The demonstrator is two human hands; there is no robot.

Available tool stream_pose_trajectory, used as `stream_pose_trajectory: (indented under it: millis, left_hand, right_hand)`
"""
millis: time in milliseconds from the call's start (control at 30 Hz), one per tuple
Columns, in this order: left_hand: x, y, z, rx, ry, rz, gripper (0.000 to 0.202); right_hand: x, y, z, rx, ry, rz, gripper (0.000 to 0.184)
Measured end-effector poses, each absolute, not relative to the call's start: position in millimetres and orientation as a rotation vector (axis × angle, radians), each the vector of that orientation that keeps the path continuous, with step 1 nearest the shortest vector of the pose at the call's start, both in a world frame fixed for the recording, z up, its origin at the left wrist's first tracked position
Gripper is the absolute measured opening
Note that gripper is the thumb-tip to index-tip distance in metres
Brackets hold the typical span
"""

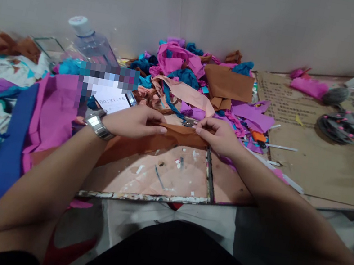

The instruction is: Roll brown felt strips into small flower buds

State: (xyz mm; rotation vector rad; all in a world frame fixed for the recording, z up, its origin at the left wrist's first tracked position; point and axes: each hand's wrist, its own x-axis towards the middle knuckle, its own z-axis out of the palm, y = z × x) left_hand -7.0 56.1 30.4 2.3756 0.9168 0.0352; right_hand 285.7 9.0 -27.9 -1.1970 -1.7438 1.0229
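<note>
A long strip of brown crepe paper (161, 143) is stretched between my hands above the table's front part. My left hand (137, 122), with a metal watch at the wrist, grips the strip's upper edge, thumb on top and the other fingers mostly hidden. At the right end, my right hand (219, 135) pinches the paper between thumb and fingers. Just beyond the strip, near the right fingertips, lies a small metal object (188, 122), too small to name. A pale peach strip (187, 94) of paper curls behind it.
A phone (112, 98) showing a timer lies behind my left hand, near a capped clear bottle (98, 47). Pink, blue and brown paper scraps (188, 68) are heaped against the wall. Cardboard (289, 157) covers the right side. A blue sheet (10, 144) overhangs the left front edge.
</note>
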Motion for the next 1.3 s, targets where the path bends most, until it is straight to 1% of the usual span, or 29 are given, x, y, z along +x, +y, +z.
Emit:
stream_pose_trajectory:
  millis: [100,233,400,733,833,1067,1200,1300]
  left_hand:
    - [5.6,45.4,26.7,2.373,0.892,0.055,0.047]
    - [19.4,29.9,23.9,2.446,0.799,0.120,0.040]
    - [23.4,19.8,28.3,2.465,0.696,0.165,0.039]
    - [22.4,26.9,23.9,2.502,0.789,0.069,0.039]
    - [19.2,31.7,23.7,2.485,0.772,0.021,0.039]
    - [10.2,40.6,21.9,2.465,0.821,0.023,0.040]
    - [7.5,42.5,21.5,2.435,0.843,0.035,0.041]
    - [7.7,42.1,22.2,2.419,0.854,0.050,0.041]
  right_hand:
    - [276.8,-0.7,-29.0,-1.072,-1.835,1.091,0.015]
    - [265.0,-11.4,-29.5,-0.993,-1.920,1.108,0.012]
    - [260.4,-13.1,-32.3,-1.019,-1.910,1.066,0.013]
    - [265.7,-14.2,-28.7,-1.059,-1.822,1.120,0.017]
    - [270.0,-11.1,-30.3,-1.074,-1.808,1.164,0.022]
    - [278.4,-5.0,-32.0,-1.093,-1.753,1.162,0.043]
    - [278.7,-9.7,-28.2,-1.089,-1.794,1.119,0.030]
    - [278.3,-12.8,-27.5,-1.087,-1.887,0.971,0.028]
